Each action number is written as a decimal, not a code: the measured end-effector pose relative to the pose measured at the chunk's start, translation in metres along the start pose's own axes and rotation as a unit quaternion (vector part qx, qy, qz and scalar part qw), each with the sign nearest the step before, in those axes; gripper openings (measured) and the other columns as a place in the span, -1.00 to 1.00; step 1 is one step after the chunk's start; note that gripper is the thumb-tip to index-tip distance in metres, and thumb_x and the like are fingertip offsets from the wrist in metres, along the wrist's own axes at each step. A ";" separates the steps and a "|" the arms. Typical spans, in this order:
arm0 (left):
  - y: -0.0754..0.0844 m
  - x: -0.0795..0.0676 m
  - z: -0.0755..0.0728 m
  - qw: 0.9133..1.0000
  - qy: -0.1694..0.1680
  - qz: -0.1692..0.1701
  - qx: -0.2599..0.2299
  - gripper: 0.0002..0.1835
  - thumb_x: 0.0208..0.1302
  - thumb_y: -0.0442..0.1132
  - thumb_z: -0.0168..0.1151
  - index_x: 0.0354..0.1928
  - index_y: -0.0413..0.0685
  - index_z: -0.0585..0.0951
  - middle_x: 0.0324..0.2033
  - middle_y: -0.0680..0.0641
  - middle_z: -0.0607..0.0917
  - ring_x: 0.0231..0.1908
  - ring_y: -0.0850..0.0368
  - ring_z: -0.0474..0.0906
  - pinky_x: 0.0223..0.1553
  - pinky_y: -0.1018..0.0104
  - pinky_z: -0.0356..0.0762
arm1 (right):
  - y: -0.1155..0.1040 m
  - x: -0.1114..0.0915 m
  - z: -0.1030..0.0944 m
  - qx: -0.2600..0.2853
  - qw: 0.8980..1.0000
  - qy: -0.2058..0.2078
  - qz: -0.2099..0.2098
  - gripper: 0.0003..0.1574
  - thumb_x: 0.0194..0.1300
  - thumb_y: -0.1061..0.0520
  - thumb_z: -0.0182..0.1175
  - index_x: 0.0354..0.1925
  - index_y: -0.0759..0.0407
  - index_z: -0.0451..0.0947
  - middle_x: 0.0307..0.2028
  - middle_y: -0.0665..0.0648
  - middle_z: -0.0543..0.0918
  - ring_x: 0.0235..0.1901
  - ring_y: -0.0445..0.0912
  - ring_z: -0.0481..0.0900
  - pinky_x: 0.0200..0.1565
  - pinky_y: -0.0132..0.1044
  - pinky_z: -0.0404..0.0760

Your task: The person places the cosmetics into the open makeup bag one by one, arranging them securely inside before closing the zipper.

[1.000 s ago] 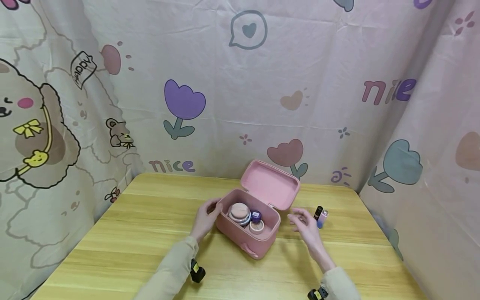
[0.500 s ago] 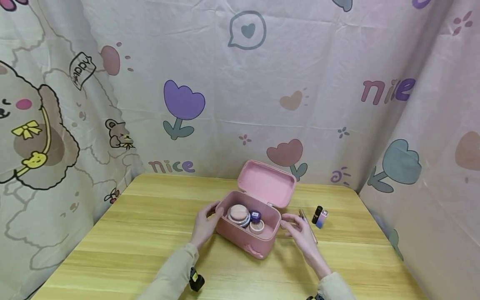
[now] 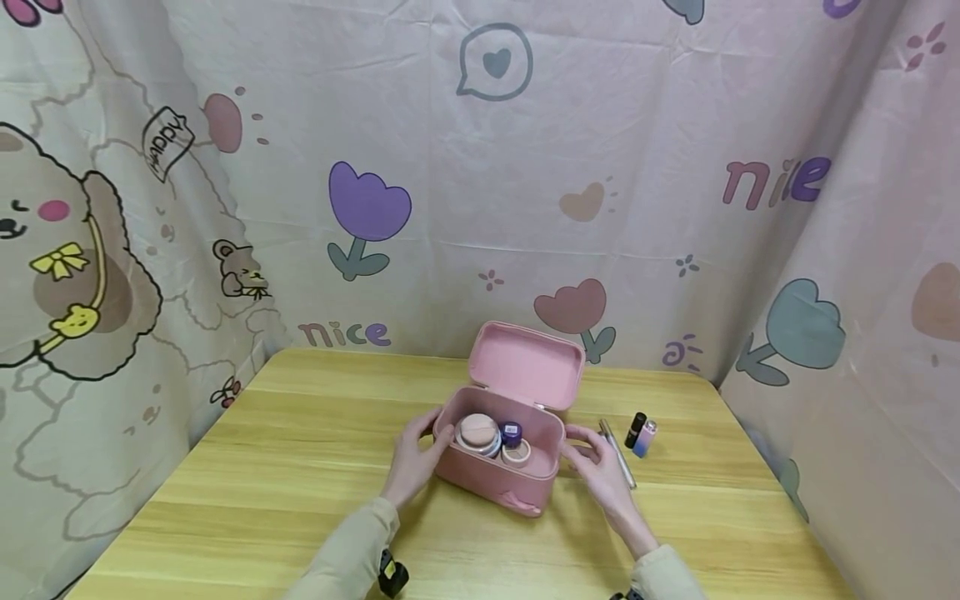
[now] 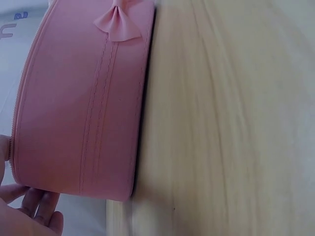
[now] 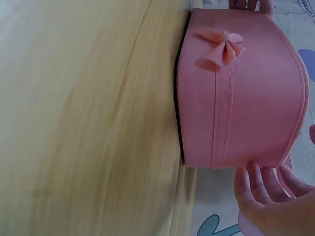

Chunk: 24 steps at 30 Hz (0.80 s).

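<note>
A pink cosmetic case (image 3: pixel 483 483) stands on the table, its lid (image 3: pixel 527 367) raised at the back and a bow (image 5: pixel 227 49) on its front. Inside are a stack of round compacts (image 3: pixel 478 431), a small purple-capped item (image 3: pixel 512 433) and a round pot (image 3: pixel 516 452). My left hand (image 3: pixel 412 458) holds the case's left end, thumb by the zipped rim and fingers against the side. At the right end, my right hand (image 3: pixel 603 479) holds the case, fingertips against the wall and thumb near the rim.
Right of my right hand lie a slim silver pen-like tube (image 3: pixel 618 454), a black tube (image 3: pixel 635 429) and a pink-and-blue tube (image 3: pixel 645 439) on the wooden table (image 3: pixel 300 467). A printed curtain (image 3: pixel 465 183) hangs behind and at both sides.
My right hand has moved left onto the case's right end, leaving the silver tube visible. The case has turned so that its front faces me more squarely. My left hand stays on it.
</note>
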<state>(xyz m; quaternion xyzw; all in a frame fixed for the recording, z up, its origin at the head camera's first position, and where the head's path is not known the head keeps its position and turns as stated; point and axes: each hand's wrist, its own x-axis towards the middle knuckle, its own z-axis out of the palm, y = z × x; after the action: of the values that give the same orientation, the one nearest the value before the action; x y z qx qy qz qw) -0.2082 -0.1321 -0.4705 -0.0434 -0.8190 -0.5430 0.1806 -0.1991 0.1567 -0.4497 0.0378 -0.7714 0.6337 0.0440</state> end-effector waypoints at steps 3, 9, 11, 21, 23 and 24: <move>0.001 -0.002 0.002 1.000 0.002 0.001 0.006 -0.49 0.36 -0.15 0.30 0.27 -0.25 0.55 0.08 -0.27 0.66 0.09 -0.16 0.60 0.26 -0.14 0.45 | 0.002 0.000 0.001 -0.014 1.000 0.001 -0.012 -0.43 0.34 0.26 0.26 0.27 0.41 0.43 0.24 0.40 0.51 0.00 -0.08 0.62 -0.08 -0.46 0.62; 0.001 -0.006 0.005 1.000 0.008 0.000 0.016 -0.49 0.35 -0.18 0.32 0.28 -0.24 0.54 0.02 -0.23 0.66 0.06 -0.13 0.60 0.22 -0.11 0.49 | 0.004 0.002 0.003 -0.017 0.999 0.001 -0.028 -0.39 0.30 0.34 0.26 0.28 0.46 0.39 0.19 0.45 0.52 0.09 0.14 0.61 -0.04 -0.54 0.59; 0.002 -0.007 0.006 1.000 0.012 0.000 0.018 -0.48 0.33 -0.18 0.33 0.28 -0.23 0.54 0.00 -0.22 0.66 0.05 -0.12 0.60 0.20 -0.11 0.50 | 0.005 0.002 0.002 -0.015 0.999 -0.001 -0.032 -0.40 0.30 0.35 0.26 0.28 0.47 0.39 0.15 0.46 0.54 0.11 0.19 0.60 -0.03 -0.56 0.59; 0.005 -0.014 0.010 0.999 0.020 -0.016 0.030 -0.39 0.31 -0.07 0.36 0.32 -0.21 0.51 -0.08 -0.16 0.61 0.03 -0.08 0.57 0.16 -0.08 0.49 | 0.006 0.005 0.001 -0.013 1.000 -0.004 -0.028 -0.41 0.38 0.27 0.22 0.30 0.48 0.37 0.24 0.46 0.50 0.25 0.29 0.52 0.01 -0.61 0.54; 0.006 -0.015 0.010 0.999 0.022 -0.014 0.033 -0.39 0.31 -0.07 0.36 0.32 -0.21 0.51 -0.09 -0.16 0.60 0.02 -0.08 0.57 0.16 -0.07 0.49 | 0.006 0.006 0.001 -0.013 1.000 -0.003 -0.023 -0.40 0.40 0.25 0.21 0.32 0.47 0.36 0.26 0.46 0.49 0.27 0.29 0.50 0.02 -0.63 0.52; 0.006 -0.015 0.011 0.999 0.024 -0.013 0.035 -0.39 0.30 -0.07 0.36 0.32 -0.20 0.52 -0.10 -0.16 0.60 0.01 -0.08 0.58 0.15 -0.06 0.49 | 0.007 0.007 0.001 -0.012 1.000 -0.002 -0.019 -0.39 0.40 0.24 0.21 0.33 0.46 0.35 0.26 0.45 0.48 0.28 0.29 0.49 0.02 -0.64 0.50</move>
<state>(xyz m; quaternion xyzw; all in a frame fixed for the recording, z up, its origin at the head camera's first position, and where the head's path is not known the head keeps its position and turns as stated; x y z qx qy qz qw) -0.1950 -0.1179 -0.4739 -0.0137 -0.8334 -0.5171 0.1945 -0.2068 0.1568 -0.4556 0.0537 -0.7780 0.6236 0.0547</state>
